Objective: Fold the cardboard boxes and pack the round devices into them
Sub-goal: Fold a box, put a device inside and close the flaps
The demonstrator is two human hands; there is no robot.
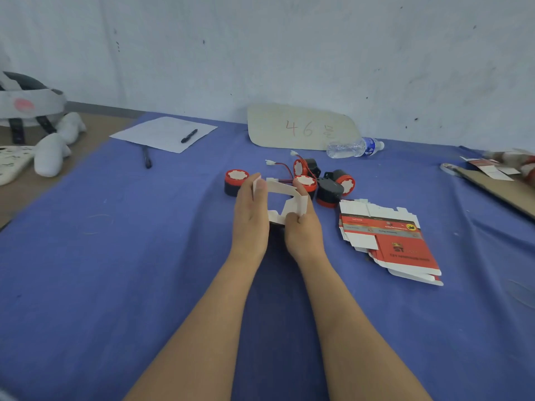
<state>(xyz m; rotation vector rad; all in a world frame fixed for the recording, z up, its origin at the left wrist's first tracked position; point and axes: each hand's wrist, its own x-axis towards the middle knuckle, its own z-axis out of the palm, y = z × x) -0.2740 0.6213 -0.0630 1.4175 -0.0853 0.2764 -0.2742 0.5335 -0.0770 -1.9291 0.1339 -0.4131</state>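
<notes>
A blue cloth (115,256) covers the table in front of you. At its far edge a cardboard sign (301,127) marked 46 stands against the wall, with a sheet of paper (163,133) to its left. A stack of flat boxes (388,238) lies just right of your arms. Your left hand (250,218) pinches the left wall of a half-folded box (285,198) between thumb and fingers, and your right hand (302,230) curls round its near right corner. The box sits at the cloth's middle, white inside showing. The devices (341,180) cluster just behind it, with one device (236,182) apart at the left. A bottle (354,147) lies by the sign, a pen (189,136) on the paper.
</notes>
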